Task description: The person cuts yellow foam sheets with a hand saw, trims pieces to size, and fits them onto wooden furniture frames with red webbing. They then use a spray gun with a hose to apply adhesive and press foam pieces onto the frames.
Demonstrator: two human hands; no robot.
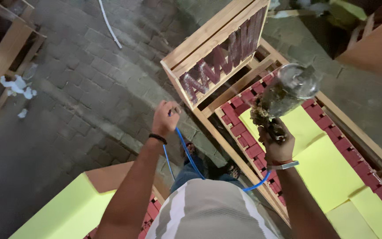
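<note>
Head view: my right hand [276, 144] is clamped round the spray gun [284, 95], its cup tipped over the yellow foam [328, 168] in the wooden frame [226, 53]; my left hand [165, 117] pinches the blue hose [186, 152] up above the brick floor [80, 88].

A single head-worn camera looks steeply down, close over the person's arms, toward the paved floor [80, 88].
</note>
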